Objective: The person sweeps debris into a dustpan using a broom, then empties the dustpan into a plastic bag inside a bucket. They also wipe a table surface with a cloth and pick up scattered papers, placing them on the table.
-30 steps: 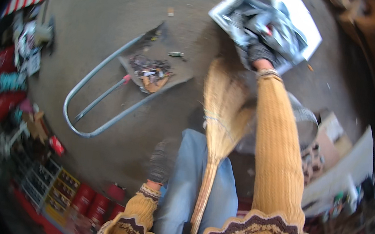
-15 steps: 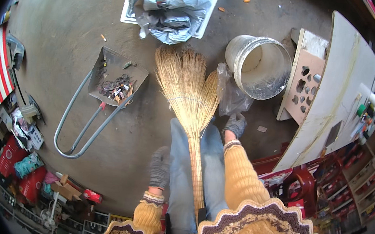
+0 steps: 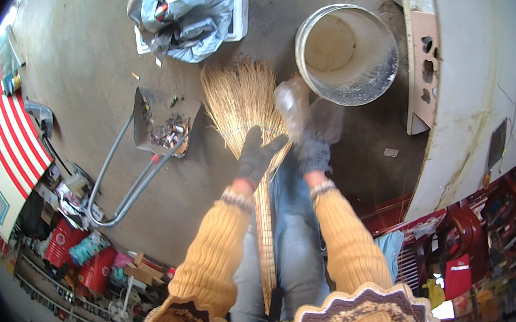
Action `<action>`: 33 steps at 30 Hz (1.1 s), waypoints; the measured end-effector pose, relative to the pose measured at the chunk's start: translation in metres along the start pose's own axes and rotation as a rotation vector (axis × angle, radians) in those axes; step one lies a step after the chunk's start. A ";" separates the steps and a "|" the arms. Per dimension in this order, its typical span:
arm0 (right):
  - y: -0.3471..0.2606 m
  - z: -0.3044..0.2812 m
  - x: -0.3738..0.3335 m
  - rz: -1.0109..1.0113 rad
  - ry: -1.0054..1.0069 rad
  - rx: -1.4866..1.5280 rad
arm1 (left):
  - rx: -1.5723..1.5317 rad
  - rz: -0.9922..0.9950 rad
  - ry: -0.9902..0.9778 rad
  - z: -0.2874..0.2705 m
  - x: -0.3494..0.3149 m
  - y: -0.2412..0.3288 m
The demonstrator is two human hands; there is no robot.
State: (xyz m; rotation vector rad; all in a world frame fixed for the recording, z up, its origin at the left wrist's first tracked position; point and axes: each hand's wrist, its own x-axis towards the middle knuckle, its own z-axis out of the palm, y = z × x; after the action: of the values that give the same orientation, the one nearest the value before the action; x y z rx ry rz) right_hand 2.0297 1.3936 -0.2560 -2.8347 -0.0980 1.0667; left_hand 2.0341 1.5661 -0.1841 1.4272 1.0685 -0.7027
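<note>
A straw broom (image 3: 240,94) lies along my legs, bristles away from me and handle toward my lap. My left hand (image 3: 257,156), in a grey knitted glove, reaches over the broom's neck with fingers stretched and thumb spread, holding nothing. Beside it my gloved right hand (image 3: 315,155) is closed on a crumpled clear plastic bag (image 3: 292,103), slightly smeared by motion; its fingertips are partly hidden. Just beyond the bag a dirty whitish bucket (image 3: 370,88) stands with its mouth facing me and some pale residue inside.
A metal dustpan (image 3: 146,128) with debris and a long tubular handle lies on the left. Farther off, a white tray (image 3: 240,11) holds a grey plastic bag (image 3: 202,16). At right stands a pale board (image 3: 464,109). Red-and-white striped material (image 3: 9,143) is at far left.
My left hand has come forward from beside my leg to over the broom. The right hand has taken hold of the clear bag and moved it slightly. The view has shifted.
</note>
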 end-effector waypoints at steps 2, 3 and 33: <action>-0.012 -0.032 -0.046 -0.062 -0.018 0.064 | 0.170 -0.036 0.110 0.018 0.025 0.013; -0.016 -0.050 -0.062 -0.134 0.052 0.177 | 0.254 -0.036 0.106 0.021 0.031 0.017; -0.041 -0.218 0.095 0.307 0.250 1.802 | -0.117 0.547 0.023 -0.156 -0.209 0.162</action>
State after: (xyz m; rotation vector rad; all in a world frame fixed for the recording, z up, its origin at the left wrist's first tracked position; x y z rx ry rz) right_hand 2.2444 1.4262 -0.1497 -1.2453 0.8493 0.3186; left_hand 2.0706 1.6868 0.0961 1.5343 0.6726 -0.2253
